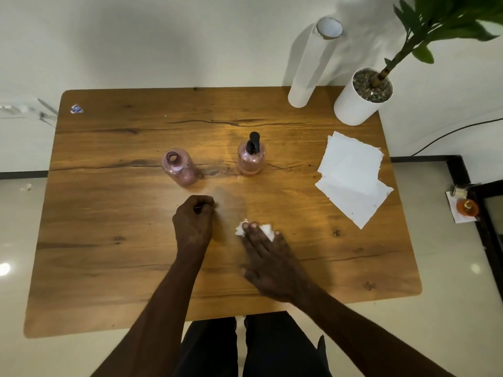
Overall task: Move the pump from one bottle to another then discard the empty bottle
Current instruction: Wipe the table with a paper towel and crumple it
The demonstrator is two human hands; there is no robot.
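The right hand [265, 250] lies flat with straight fingers pressing a crumpled white tissue [265, 230] against the brown wood-grain surface [109, 240]; the fingers cover most of the tissue, so only its edges show. The left hand [194, 219] rests beside it, fingers curled into a loose fist, knuckles on the surface; whether it holds anything is hard to make out. Both bare forearms reach in from the lower edge, where they are cut off.

Beyond the left hand stands the open-necked clear pinkish plastic bottle [179, 165], with no cap. Beyond the right hand, apart from the first bottle, stands the second clear pinkish plastic bottle [251, 159], with the black plastic pump [253, 142] seated in its neck. Between the hands and the bottles a dull smeared patch shows on the wood.

Farther out past the right hand lie flat white paper sheets [353, 175], overlapped with ragged edges. Beyond them stand a tall white paper roll [313, 63] and a white cylindrical pot [359, 102] filled with pebbles, holding a green leafy plant [441, 20] partly cut off at the top.
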